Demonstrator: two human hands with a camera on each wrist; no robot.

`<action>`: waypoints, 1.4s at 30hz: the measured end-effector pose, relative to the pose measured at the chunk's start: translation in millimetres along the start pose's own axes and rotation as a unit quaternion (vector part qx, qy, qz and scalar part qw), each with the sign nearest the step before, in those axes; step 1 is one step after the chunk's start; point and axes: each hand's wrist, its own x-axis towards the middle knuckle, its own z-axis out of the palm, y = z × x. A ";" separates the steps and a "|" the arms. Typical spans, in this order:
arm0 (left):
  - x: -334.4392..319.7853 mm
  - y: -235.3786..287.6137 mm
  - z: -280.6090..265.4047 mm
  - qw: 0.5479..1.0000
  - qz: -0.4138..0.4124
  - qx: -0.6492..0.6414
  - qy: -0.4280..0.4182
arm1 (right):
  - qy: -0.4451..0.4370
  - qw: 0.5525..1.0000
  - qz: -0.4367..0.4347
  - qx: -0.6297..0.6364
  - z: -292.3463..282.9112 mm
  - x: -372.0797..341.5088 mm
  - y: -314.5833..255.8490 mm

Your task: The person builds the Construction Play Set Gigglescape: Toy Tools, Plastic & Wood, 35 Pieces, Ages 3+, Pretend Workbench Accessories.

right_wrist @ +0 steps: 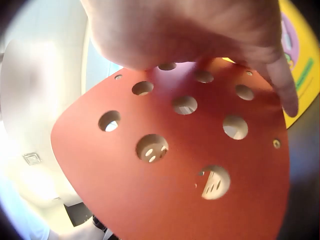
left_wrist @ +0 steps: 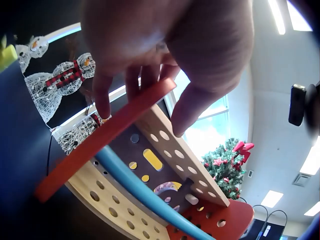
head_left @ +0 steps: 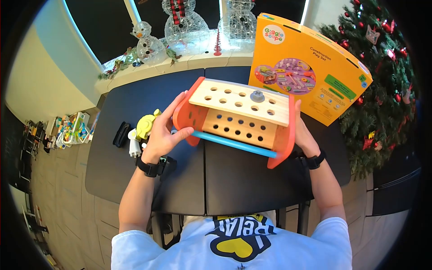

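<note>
A wooden toy workbench [head_left: 231, 98] hangs tilted between both hands, above the black table. Its two end panels are red, its pale boards have rows of round holes, and a blue rod [head_left: 234, 143] runs along the front. One grey toy screw [head_left: 257, 96] stands in the top board. My left hand [head_left: 163, 130] grips the left red panel [left_wrist: 105, 135], thumb at the front edge and fingers on the far side. Flat against the outside of the right red panel [right_wrist: 170, 200] lies my right hand [head_left: 306, 132], its fingers fairly straight.
A yellow construction set box [head_left: 310, 67] stands at the table's back right. On the left lie a yellow-green and white toy [head_left: 145, 126] and a black case [head_left: 122, 134]. Wire snowmen [head_left: 186, 31] line the window sill; a decorated tree [head_left: 382, 90] is at the right.
</note>
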 end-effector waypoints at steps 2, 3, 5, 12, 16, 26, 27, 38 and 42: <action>-1.9 3.2 1.3 1.000 0.013 -0.011 -0.017 | -0.019 0.996 0.024 0.084 -7.7 8.1 19.7; -2.2 4.5 1.3 0.999 0.023 -0.016 -0.030 | -0.028 0.991 0.036 0.125 -11.8 12.4 29.1; -1.8 2.8 -1.4 0.997 0.050 0.023 -0.057 | -0.060 0.985 0.031 0.161 -13.5 12.7 15.0; -1.5 -1.4 11.1 0.999 0.025 0.043 -0.022 | -0.114 0.981 0.048 0.148 -25.8 4.4 16.1; -3.6 -3.9 11.4 0.998 -0.022 0.057 0.002 | -0.136 0.967 0.124 0.173 -33.8 12.0 26.2; -3.6 -4.6 18.3 0.989 -0.065 0.113 0.067 | -0.125 0.991 0.045 0.005 -30.3 41.0 59.4; -3.5 -3.4 18.1 0.989 -0.077 0.108 0.068 | -0.117 0.992 0.040 -0.009 -27.5 42.8 56.6; -9.2 0.9 17.1 0.969 -0.146 0.163 0.118 | -0.075 0.963 0.152 0.210 -5.0 25.6 -14.9; -14.6 9.3 21.5 0.954 -0.146 0.232 0.126 | -0.145 0.969 0.079 0.182 -11.5 20.8 -25.8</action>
